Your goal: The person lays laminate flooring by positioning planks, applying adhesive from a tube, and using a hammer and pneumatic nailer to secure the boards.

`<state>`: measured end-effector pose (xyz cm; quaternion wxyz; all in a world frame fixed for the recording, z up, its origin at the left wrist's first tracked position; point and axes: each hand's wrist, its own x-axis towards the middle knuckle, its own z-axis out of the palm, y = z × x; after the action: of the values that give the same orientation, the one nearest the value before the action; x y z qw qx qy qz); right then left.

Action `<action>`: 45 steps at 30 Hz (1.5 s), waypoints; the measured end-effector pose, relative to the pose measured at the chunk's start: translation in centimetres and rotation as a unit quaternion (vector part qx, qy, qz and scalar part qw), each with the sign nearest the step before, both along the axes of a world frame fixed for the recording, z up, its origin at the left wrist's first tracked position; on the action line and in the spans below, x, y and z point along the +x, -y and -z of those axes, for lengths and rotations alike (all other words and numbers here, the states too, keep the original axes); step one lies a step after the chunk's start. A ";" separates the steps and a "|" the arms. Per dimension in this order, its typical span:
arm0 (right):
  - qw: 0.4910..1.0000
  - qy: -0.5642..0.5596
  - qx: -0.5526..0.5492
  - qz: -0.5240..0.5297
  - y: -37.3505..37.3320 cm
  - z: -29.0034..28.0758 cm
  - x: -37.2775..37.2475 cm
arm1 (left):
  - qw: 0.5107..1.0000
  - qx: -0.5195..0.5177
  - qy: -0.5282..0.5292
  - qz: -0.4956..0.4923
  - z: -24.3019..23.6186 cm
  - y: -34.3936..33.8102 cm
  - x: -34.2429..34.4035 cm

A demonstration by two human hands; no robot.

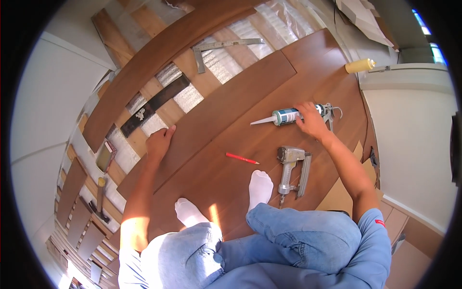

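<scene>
1. Shirt (269, 277) and jeans (303, 238) occupied the lower edge of the frame, nearest the camera. Two socks (261, 188) showed above them, set on the brown floor (327, 82).
2. Left hand (160, 141): located left of centre, at the upper edge of a plank (216, 120). Its fingers were curled in; whether they pinched the plank could not be told.
3. Right hand (312, 120): located right of centre, on the sealant gun (329, 113). Its fingers were bent around the cartridge (287, 116), with the fingertips on the far side.
4. Sealant gun: lay across the floor right of centre, nozzle (262, 120) directed left, handle end right.
5. Plank: ran diagonally from lower left to upper right of centre, beside the other floorboards.
6. Pencil (242, 158): red, lay near the centre, above the socks.
7. Stapler (287, 173): grey, lay right of centre, below the sealant gun.
8. Bottle (360, 66): yellow, lay at the upper right, near the floor's edge.
9. Battens (171, 114) and silvery foil (188, 98) were exposed at the upper left. Across them lay a black bar (155, 104) and a metal square (221, 45).
10. Loose board (144, 62): crossed the upper left, curved by the lens.
11. Hammer (100, 196): lay at the lower left, below a small box (106, 156).
12. Cardboard (344, 197): lay at the lower right, partly behind the right forearm.
</scene>
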<state>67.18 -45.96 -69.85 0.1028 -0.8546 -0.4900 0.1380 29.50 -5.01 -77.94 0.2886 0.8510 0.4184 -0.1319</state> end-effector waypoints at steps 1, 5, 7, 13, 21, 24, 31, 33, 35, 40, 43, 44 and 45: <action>1.000 0.001 0.010 -0.002 0.1 0.0 0.0 | 1.000 -0.009 -0.007 0.001 0.0 0.0 0.0; 1.000 0.011 -0.004 -0.016 -0.3 0.0 0.2 | 0.999 -0.007 -0.031 0.007 0.1 -0.3 0.2; 1.000 0.018 -0.006 -0.018 -0.7 0.0 0.2 | 0.999 -0.030 -0.026 0.021 0.2 -0.8 0.3; 0.999 0.016 -0.021 -0.032 -1.6 -0.4 -0.3 | 0.997 -0.072 -0.028 -0.012 0.0 -1.5 0.6; 0.994 -0.065 -0.039 0.083 -4.9 0.8 0.6 | 0.993 -0.106 -0.043 -0.036 -0.1 -1.3 0.6; 0.998 -0.013 -0.047 0.046 -7.7 2.1 1.8 | 0.995 -0.087 -0.020 -0.034 0.0 -1.2 0.9; 0.993 0.080 -0.075 -0.034 -12.5 5.0 2.5 | 0.987 -0.105 0.027 -0.117 0.0 -0.6 1.1; 0.994 0.063 -0.086 -0.033 -12.7 5.3 2.0 | 0.989 -0.081 0.039 -0.120 0.4 -1.0 1.2; 0.987 0.108 -0.116 -0.038 -12.5 5.2 1.6 | 0.989 -0.065 0.026 -0.131 0.5 -1.1 0.4; 0.985 0.124 -0.106 -0.050 -12.5 5.9 2.2 | 0.871 -0.016 0.405 -0.276 0.2 0.2 -3.1; 0.985 0.135 -0.095 -0.048 -12.5 6.5 3.1 | 0.958 0.246 0.145 0.032 0.0 3.8 -5.7; 0.989 0.127 -0.062 -0.053 -12.4 6.6 3.2 | 0.957 0.237 0.160 0.048 0.1 4.7 -6.2; 0.988 0.122 -0.077 -0.055 -12.4 6.7 3.2 | 0.973 0.184 0.120 0.071 0.1 5.6 -6.7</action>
<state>70.38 -33.61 -76.59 -0.0317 -0.8421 -0.5330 0.0757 22.80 -10.59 -78.08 0.1651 0.9268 0.3360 0.0304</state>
